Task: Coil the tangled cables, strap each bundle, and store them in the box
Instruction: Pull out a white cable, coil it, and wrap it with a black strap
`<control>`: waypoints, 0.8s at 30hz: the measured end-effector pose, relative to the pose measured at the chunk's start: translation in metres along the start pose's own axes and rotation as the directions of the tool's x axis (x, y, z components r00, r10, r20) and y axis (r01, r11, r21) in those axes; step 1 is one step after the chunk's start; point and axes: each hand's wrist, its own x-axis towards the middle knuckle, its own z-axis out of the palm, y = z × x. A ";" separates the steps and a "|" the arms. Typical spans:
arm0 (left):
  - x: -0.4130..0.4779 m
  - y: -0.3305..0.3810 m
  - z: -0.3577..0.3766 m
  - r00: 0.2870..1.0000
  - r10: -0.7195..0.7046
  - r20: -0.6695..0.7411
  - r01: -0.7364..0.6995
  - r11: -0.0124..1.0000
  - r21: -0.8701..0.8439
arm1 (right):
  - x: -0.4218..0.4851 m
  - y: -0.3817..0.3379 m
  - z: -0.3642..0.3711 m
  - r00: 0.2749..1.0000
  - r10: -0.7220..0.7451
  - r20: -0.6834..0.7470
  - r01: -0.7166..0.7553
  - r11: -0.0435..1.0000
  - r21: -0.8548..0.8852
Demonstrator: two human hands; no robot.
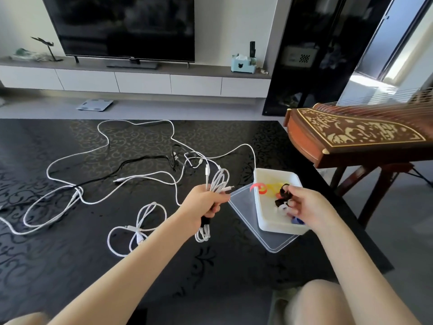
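Note:
My left hand (203,201) grips a coiled white cable bundle (218,181) upright above the table, and a black strap (206,221) sits round the bundle just below my fist. My right hand (304,205) hovers over the white box (276,225) and pinches a black strap (284,192) at its fingertips. Inside the box lie red, yellow, white and blue straps. Tangled white cables (77,158) and a black cable (140,159) sprawl across the dark table to the left. A small loose white coil (138,228) lies near my left forearm.
The box stands on its clear lid (243,202) near the table's right edge. A wooden zither (351,134) on a stand sits to the right, close to the table corner. A television and low cabinet line the far wall.

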 end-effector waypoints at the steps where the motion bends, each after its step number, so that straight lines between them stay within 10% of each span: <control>1: -0.003 0.000 0.003 0.999 0.033 0.009 -0.033 0.999 0.032 | -0.011 0.004 0.004 0.987 0.034 0.154 -0.051 0.993 0.109; 5: -0.022 0.001 0.014 0.992 0.096 0.078 -0.102 0.992 0.078 | -0.052 0.019 0.031 0.874 -0.007 0.485 -0.116 0.968 0.224; 13: -0.066 0.001 -0.006 0.982 0.189 0.022 -0.188 0.981 -0.055 | -0.090 0.039 0.069 0.829 -0.042 0.557 -0.052 0.987 0.152; 19: -0.088 0.000 -0.022 0.906 0.423 0.002 -0.356 0.760 0.544 | -0.109 0.046 0.087 0.801 0.067 0.595 -0.139 0.987 0.075; 24: -0.105 -0.002 -0.026 0.911 0.399 0.107 -0.393 0.756 0.524 | -0.124 0.044 0.102 0.747 0.226 0.625 -0.298 0.954 0.012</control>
